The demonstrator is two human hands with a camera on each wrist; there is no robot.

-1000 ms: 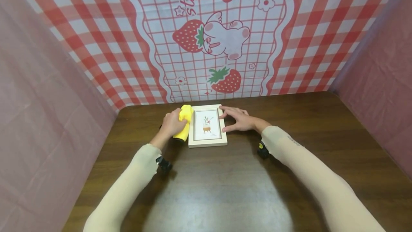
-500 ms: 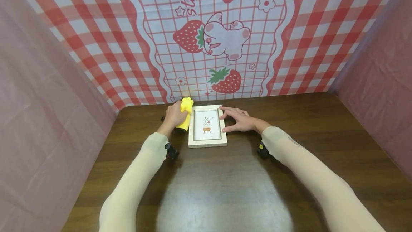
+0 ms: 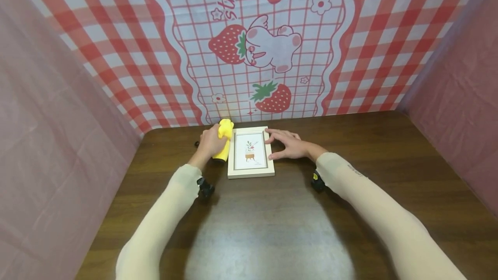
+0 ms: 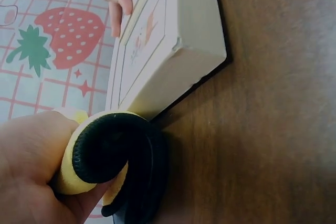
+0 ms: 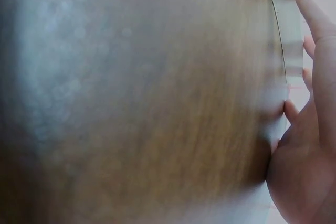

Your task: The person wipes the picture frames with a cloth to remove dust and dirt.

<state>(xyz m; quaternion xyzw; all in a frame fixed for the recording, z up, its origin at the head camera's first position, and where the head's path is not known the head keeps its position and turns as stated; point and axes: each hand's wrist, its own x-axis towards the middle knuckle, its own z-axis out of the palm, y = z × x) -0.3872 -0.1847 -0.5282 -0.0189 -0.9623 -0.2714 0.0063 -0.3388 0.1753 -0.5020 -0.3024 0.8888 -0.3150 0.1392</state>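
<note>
A cream picture frame point(image 3: 250, 173) with a plant print lies flat on the wooden table, face up. My left hand point(image 3: 210, 141) grips a bunched yellow cloth point(image 3: 225, 128) at the frame's left border. In the left wrist view the cloth's black edge point(image 4: 113, 139) curls in a loop beside the frame's near corner. Along the right border, my right hand point(image 3: 288, 144) spreads its fingers and steadies the frame, thumb toward the near end. The right wrist view shows the thumb point(image 5: 315, 17) against the frame's side point(image 5: 289, 24).
The dark wooden table point(image 3: 264, 228) ends just behind the frame at a red-and-white strawberry curtain point(image 3: 264, 46). Pink cloth walls point(image 3: 58, 120) close off both sides. A small dark object point(image 3: 196, 144) shows just left of the left hand.
The left hand has slid the yellow cloth away from me along the frame's left border, then back slightly. The right hand and frame have stayed put.
</note>
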